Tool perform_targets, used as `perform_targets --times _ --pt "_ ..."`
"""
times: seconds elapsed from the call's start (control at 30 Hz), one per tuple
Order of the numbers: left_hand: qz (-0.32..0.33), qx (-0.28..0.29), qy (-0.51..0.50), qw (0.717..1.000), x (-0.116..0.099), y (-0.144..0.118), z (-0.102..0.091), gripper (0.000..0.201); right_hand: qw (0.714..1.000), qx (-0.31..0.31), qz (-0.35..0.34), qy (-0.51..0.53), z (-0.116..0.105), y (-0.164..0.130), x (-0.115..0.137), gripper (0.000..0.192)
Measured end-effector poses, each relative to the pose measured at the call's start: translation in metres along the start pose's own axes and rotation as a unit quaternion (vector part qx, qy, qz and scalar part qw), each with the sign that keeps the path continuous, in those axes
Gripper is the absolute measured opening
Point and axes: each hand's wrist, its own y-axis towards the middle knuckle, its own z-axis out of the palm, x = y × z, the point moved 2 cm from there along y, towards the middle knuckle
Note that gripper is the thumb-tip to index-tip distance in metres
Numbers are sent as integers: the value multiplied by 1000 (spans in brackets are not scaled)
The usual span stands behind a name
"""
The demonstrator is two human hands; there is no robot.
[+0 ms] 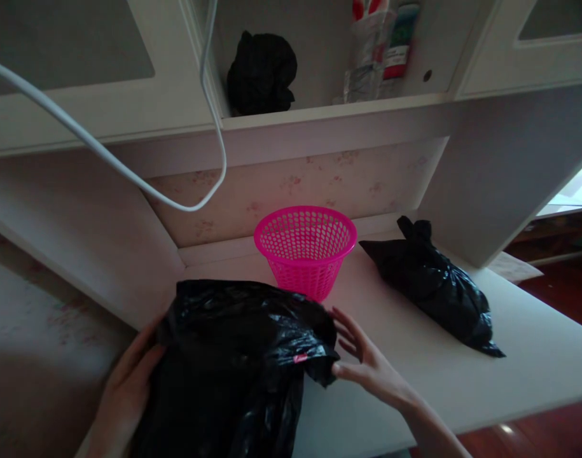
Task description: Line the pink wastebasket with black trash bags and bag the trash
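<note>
A large black plastic bag (224, 375) spreads out in front of me, close to the camera. My left hand (133, 375) grips its left side, with the fingertips partly hidden by the plastic. At the bag's right edge, near a small red label (300, 358), my right hand (362, 359) holds the plastic between thumb and fingers. Just behind the bag a bright pink mesh basket (304, 261) stands upright, its lower front partly covered by the bag. I cannot see what, if anything, is inside the bag.
A knotted, filled black bag (438, 286) lies to the right on the white countertop (524, 356). The shelf above holds a bunched black bag (262, 73) and clear plastic cups (367, 57). A white cable (128, 175) hangs across the upper left.
</note>
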Motion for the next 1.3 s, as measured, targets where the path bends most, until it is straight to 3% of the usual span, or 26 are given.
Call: perform_targets --times 0.07,0.1,0.2,0.33,0.37,0.47,0.53,0.63,0.7,0.83,0.93,1.03,1.13,1.23,1.3 --pt "-5 17 26 1000 -4 10 11 49 998 49 26 -19 1 0 -3 60" --pt "5 23 43 999 -4 15 15 45 998 46 22 -31 -3 2 0 53" --pt "23 43 75 996 1 29 20 36 998 33 -7 -47 -15 9 9 51" --pt "18 123 36 992 11 36 26 46 980 112 -36 -159 -3 1 -3 105" --pt "20 144 25 989 10 35 28 51 975 105 -37 -190 5 -2 -10 104" --pt "26 182 6 983 3 30 38 69 976 52 -26 -208 24 -6 -28 43" --pt "8 173 -1 985 -1 30 44 74 981 50 -17 -187 28 -3 -29 26" --pt "-40 120 -18 992 2 37 47 59 990 42 -12 -134 13 5 -16 26" --pt "-65 81 -57 993 8 43 45 48 995 5 -13 -95 -6 11 -5 32" --pt "-99 24 -186 977 11 41 42 43 991 -128 -9 -27 -35 11 -3 58" --pt "-136 28 -252 958 6 32 51 37 966 -221 63 116 -29 -4 -17 84" --pt "-178 38 -280 943 -1 21 64 37 934 -174 154 272 0 -20 -26 93" --pt "-211 53 -279 935 -7 14 75 40 923 -117 177 322 20 -22 -16 80" --pt "-234 70 -259 935 -8 8 82 46 933 -96 170 303 13 -11 9 57" --pt "-240 87 -245 935 -7 4 84 60 942 -44 165 289 -2 -4 29 50"
